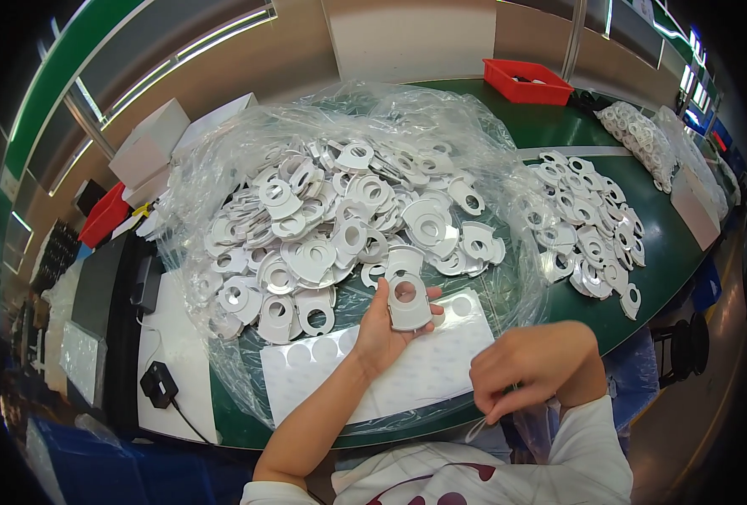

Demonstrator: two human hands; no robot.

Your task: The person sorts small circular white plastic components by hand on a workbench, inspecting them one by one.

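Note:
My left hand is closed around a white plastic part with a round hole, held up over the front of the table. Beneath it lies a white sheet with rows of round stickers and a few bare round spots along its far edge. To the right, over the table's front edge, my right hand has its fingers curled into a pinch. A thin, pale, looped piece shows at its fingertips; its kind is unclear. Just beyond my left hand rises a large heap of similar white parts.
Clear plastic film spreads under and around the heap. A second pile of white parts lies on the right of the green table. At the back stands a red bin. A black adapter with a cable sits at left.

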